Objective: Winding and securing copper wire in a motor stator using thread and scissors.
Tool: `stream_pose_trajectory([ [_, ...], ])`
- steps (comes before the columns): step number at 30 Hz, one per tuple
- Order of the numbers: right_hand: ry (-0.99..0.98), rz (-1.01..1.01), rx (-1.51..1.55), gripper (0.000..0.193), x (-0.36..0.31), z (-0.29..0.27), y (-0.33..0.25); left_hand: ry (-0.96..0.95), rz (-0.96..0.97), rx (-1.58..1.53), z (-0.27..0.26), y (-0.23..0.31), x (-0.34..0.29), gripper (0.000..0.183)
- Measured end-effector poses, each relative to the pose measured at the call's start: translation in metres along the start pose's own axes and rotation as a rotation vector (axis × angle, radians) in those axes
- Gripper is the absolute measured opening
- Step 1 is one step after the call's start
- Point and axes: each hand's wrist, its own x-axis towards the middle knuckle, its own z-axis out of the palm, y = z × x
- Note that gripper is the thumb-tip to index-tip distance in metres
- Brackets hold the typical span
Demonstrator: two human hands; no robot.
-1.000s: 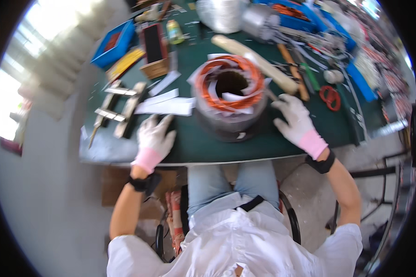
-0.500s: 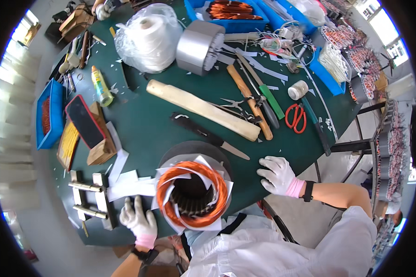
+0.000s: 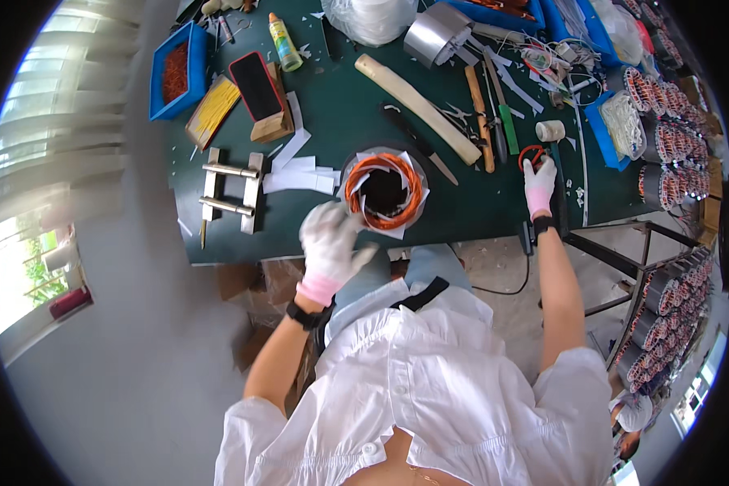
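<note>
- The copper-wound ring (image 3: 415,193) stands on the dark green tabletop (image 3: 478,211) near the middle of the frame, white paper edging showing around it and its dark hollow centre facing up.
- The left grip (image 3: 330,243), gloved in white and pink, is released: fingers loosely apart, thumb out to the right, the hand a little blurred. It lies just left of and below the ring, its fingertips at the ring's lower-left edge; I cannot tell whether they touch it.
- The right grip (image 3: 539,185), gloved alike, is right of centre, well apart from the ring. Its fingers are bent at the handles of the red scissors (image 3: 531,148); I cannot tell whether they are clenched on them.
- The red scissors lie at the fingertip end of the right grip, just below a small white spool (image 3: 551,130).
- Between the ring and the scissors, higher in the frame, are a knife (image 3: 405,125), a pale wooden bat (image 3: 417,109), a wooden-handled tool (image 3: 479,117) and a green-handled tool (image 3: 507,128).
- Left of the ring lie white paper strips (image 3: 300,180), then a metal frame with 2 rods across 2 bars (image 3: 252,190).
- In the upper left, a red-edged phone (image 3: 255,85) leans on a wooden block (image 3: 274,127).
</note>
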Motion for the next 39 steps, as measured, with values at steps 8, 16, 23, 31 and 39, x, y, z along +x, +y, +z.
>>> stream_pose_trajectory([
  [8,-0.228,0.08,-0.164,0.073,-0.018,-0.021,0.001,-0.288,0.338,0.179,0.037,-0.004,0.025,0.04],
  [16,-0.577,0.216,0.337,0.076,-0.04,-0.073,0.029,-0.024,-0.124,0.227,0.068,0.059,0.033,0.028],
  [23,-0.753,-0.076,0.382,0.036,-0.077,-0.124,-0.124,-0.146,-0.322,0.166,0.068,0.074,0.054,0.032],
  [31,-0.911,-0.319,0.222,0.033,-0.094,-0.111,-0.213,-0.117,-0.193,-0.069,0.059,0.056,0.06,0.014],
  [39,-1.043,-0.261,0.092,0.034,-0.084,-0.111,-0.235,-0.166,-0.164,-0.179,0.06,0.046,0.063,0.012],
])
